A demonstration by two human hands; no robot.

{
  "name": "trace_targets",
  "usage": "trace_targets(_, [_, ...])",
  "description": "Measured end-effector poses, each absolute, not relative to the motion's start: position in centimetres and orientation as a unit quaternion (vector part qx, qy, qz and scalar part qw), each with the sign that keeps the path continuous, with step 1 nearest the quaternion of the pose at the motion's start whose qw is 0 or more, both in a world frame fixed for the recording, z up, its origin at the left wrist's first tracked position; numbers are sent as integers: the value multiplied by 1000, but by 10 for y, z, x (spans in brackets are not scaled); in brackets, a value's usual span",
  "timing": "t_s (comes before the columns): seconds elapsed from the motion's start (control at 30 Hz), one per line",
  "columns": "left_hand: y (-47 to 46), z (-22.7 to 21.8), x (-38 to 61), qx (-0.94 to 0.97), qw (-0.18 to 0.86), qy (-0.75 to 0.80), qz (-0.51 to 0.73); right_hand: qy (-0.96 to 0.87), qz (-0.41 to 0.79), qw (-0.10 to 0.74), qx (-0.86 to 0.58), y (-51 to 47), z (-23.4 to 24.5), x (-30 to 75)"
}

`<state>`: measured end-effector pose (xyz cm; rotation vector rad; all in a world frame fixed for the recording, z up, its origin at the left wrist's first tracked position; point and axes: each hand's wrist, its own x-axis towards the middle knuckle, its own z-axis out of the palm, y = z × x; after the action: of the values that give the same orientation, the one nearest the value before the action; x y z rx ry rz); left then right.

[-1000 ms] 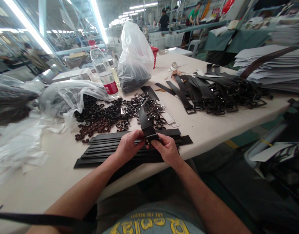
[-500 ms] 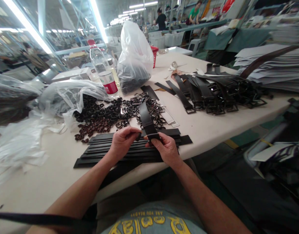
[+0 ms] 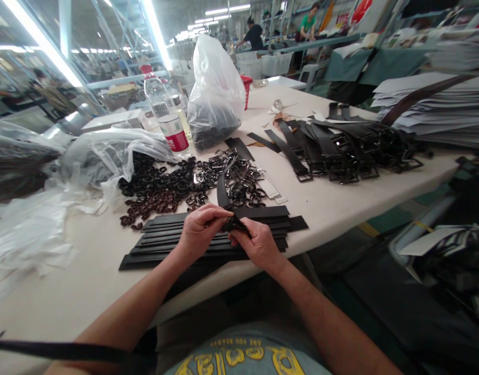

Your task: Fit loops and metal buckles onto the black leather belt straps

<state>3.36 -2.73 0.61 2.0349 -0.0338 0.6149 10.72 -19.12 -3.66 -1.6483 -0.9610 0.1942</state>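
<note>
A black belt strap point(image 3: 222, 192) is bent, its free part curving up and away over the table. My right hand point(image 3: 261, 246) is closed on the strap's near end. My left hand point(image 3: 200, 230) pinches a small black belt loop point(image 3: 225, 225) against that end; fingers partly hide it, so I cannot tell whether the strap passes through it. Both hands are above a row of flat black straps point(image 3: 157, 245). Just beyond lie metal buckles point(image 3: 243, 177), black belt loops point(image 3: 176, 174) and brown belt loops point(image 3: 145, 207) in heaps.
Belts with buckles point(image 3: 336, 146) are piled at the right of the table point(image 3: 325, 213). Behind the heaps stand a plastic bottle point(image 3: 172, 130) and a clear bag of dark pieces point(image 3: 215, 99). Stacked white sheets point(image 3: 430, 104) sit far right; plastic bags point(image 3: 106, 151) lie left.
My left hand has brought the small loop rightward to the strap's end. My right hand has turned the strap, and its free part has tipped lower and to the left.
</note>
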Motion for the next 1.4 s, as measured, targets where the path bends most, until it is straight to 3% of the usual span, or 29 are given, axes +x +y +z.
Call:
trace_targets(0.27, [-21, 16, 29, 840, 507, -77, 180, -398, 85, 595, -693, -191, -33, 109])
trace_targets(0.47, [-20, 8, 33, 823, 540, -57, 167, -414, 76, 557, -716, -191, -36, 107])
trace_targets(0.83, [-33, 7, 37, 896, 388, -76, 203, -420, 36, 541, -728, -193, -37, 110])
trace_targets(1.03, [-34, 2, 35, 919, 287, -143, 231, -393, 56, 579, -712, -194, -30, 110])
trace_targets(1.2, [-34, 0, 31, 900, 344, -110, 242, -362, 125, 666, -641, -196, -29, 110])
trace_targets(1.4, [-42, 1, 30, 876, 427, -23, 221, -367, 115, 670, -636, -197, -31, 112])
